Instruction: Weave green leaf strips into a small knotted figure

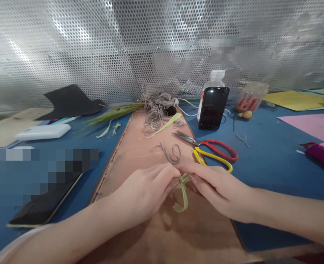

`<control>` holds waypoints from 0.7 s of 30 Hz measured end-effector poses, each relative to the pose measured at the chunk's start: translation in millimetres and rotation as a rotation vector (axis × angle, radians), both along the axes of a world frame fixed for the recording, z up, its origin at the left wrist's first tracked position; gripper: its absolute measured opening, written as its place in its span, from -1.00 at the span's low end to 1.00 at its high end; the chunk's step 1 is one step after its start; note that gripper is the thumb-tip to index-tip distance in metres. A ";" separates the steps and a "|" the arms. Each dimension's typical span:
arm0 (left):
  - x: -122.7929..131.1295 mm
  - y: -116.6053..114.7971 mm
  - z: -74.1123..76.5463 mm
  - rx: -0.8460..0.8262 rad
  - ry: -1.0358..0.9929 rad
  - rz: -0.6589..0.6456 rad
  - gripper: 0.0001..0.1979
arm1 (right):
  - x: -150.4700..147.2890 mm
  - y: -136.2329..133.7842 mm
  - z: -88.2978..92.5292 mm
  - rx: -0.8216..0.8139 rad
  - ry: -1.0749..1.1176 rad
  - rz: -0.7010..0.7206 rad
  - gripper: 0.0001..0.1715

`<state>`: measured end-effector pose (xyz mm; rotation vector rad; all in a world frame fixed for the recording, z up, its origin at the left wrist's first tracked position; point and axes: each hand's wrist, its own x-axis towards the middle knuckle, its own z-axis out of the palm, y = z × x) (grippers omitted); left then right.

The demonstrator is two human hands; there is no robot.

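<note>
Both my hands meet over a long brown board (140, 146) in the middle of the blue table. My left hand (145, 190) and my right hand (219, 192) pinch a narrow green leaf strip (183, 196) between their fingertips. The strip loops down below the fingers. Just beyond the fingers lies a short curl of grey string (171, 153) on the board.
Scissors with red and yellow handles (211, 152) lie right of the board. A tangle of grey string (158, 104), green leaves (112, 114), a phone (213, 108) leaning on a white bottle (215, 79), a black tablet (45, 205) at left, coloured paper (310, 123) at right. Perforated metal wall behind.
</note>
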<state>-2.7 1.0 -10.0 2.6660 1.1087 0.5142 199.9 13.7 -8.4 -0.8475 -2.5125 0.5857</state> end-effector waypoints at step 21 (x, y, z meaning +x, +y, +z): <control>-1.9 3.0 -1.6 0.197 -0.030 -0.145 -0.79 | 2.7 -0.3 -3.2 0.136 0.058 -0.090 -0.89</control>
